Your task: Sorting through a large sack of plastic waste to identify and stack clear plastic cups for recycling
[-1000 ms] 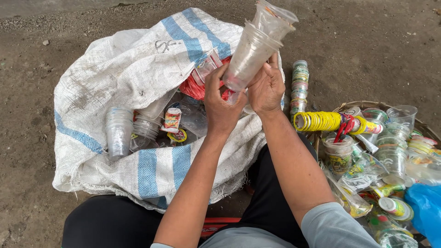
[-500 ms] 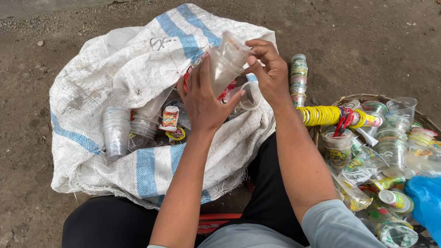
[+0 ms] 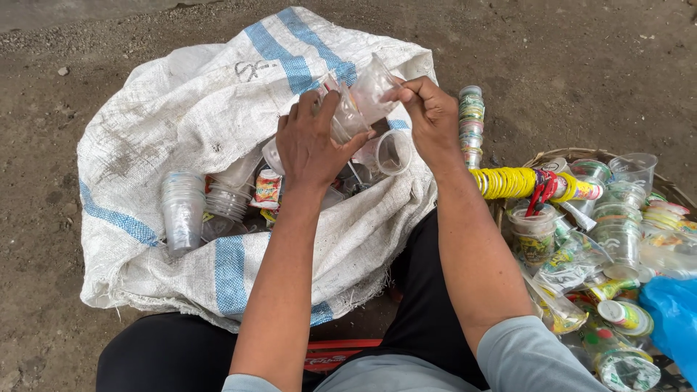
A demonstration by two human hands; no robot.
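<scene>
Clear plastic cups (image 3: 359,101) now lower than half a second ago, down over the white woven sack's (image 3: 181,109) mouth. Left hand (image 3: 312,141) grips the stack from below-left; right hand (image 3: 432,116) pinches the top cup's rim. Basket (image 3: 552,156) of cups sits well right.

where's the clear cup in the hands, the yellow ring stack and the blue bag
clear cup (image 3: 372,88), head view, on its side wall
yellow ring stack (image 3: 508,182), head view, mid-stack
blue bag (image 3: 671,316), head view, on its upper fold
</scene>
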